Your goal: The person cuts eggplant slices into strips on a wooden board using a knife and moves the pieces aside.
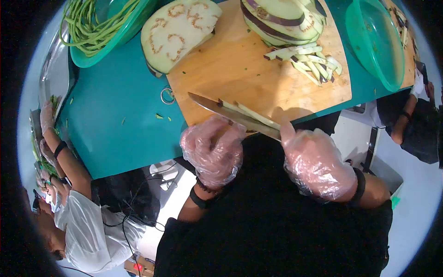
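Observation:
Both my hands wear clear plastic gloves. My right hand grips a knife by its handle, which the hand hides; the blade points left across the board's near edge. Beside the blade lie thin eggplant strips. My left hand is curled at the near edge of the wooden board, next to the blade; whatever its fingers press is too hidden to name. Farther up the board are a pile of cut strips and stacked eggplant slices. A large cut eggplant piece rests at the board's left edge.
At the upper left, a green basin holds long beans. Another green basin stands right of the board. A metal ring lies on the teal table. People work at far left and right.

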Demonstrator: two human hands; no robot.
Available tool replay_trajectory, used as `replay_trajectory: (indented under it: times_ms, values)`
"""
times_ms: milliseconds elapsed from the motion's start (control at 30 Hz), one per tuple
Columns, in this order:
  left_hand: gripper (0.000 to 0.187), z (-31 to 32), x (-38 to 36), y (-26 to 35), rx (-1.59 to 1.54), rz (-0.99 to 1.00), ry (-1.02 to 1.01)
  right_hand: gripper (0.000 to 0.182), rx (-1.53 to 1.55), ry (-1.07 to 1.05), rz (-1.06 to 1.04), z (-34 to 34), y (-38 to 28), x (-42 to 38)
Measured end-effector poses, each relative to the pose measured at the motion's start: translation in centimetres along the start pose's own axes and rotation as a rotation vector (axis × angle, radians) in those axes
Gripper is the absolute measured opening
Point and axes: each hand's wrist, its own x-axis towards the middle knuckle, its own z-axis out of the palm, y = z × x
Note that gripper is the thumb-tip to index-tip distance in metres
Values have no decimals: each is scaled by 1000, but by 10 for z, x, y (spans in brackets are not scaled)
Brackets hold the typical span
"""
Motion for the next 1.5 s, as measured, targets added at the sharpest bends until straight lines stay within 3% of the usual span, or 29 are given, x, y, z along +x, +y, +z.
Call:
replay_trajectory:
  times_ms: [233,333,433,467,733,933,1033,1133,1233,1333,1500]
  values:
    - [38,0,-4,7,22,2,23,17,123,29,50,-1,3,4]
    - [41,-1,-3,3,6,-20,7,6,137,72,49,-2,6,10]
    - [47,-3,-4,4,-15,-26,1,7,248,165,20,-2,21,7]
    - [49,-3,-4,5,-20,-26,6,18,229,154,73,0,25,7]
    - [55,-5,-1,9,-17,-57,-12,17,334,329,267,-24,46,0]
    - [52,-5,1,10,-12,-56,17,19,530,556,189,-28,59,-8]
    - [50,-4,-2,8,-27,-57,12,17,398,646,261,-23,56,-10]
    - [48,-5,-1,9,-35,-53,7,19,97,556,159,-17,69,-15]
    - [47,-9,4,15,-43,-69,-8,20,54,544,246,-14,58,-20]
    - [48,-13,12,24,-8,-112,-10,24,438,525,212,-3,53,-22]
    - [50,-12,16,30,-58,-131,32,36,285,571,223,3,47,-28]
